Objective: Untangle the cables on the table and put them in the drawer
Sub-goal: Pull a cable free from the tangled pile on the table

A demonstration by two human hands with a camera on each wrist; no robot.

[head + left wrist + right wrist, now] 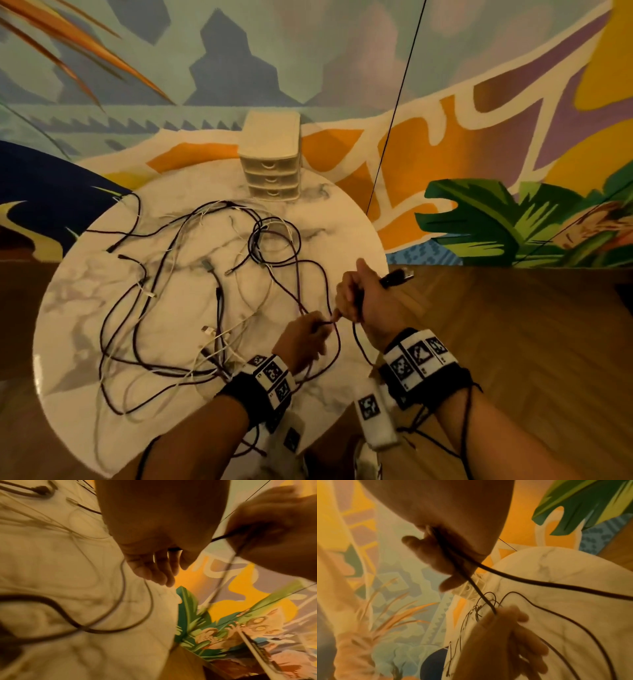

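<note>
A tangle of dark and white cables sprawls over the round marble table. My right hand is fisted round a dark cable above the table's right edge, and the cable's black plug sticks out past the thumb. My left hand, just left of it, pinches the same dark cable a short way down. The stretch between the hands runs taut. A small white drawer unit with its three drawers closed stands at the table's far edge.
The table stands on a wooden floor in front of a colourful mural wall. A thin black line runs down across the wall behind the table. Loose cable ends lie near the table's left side.
</note>
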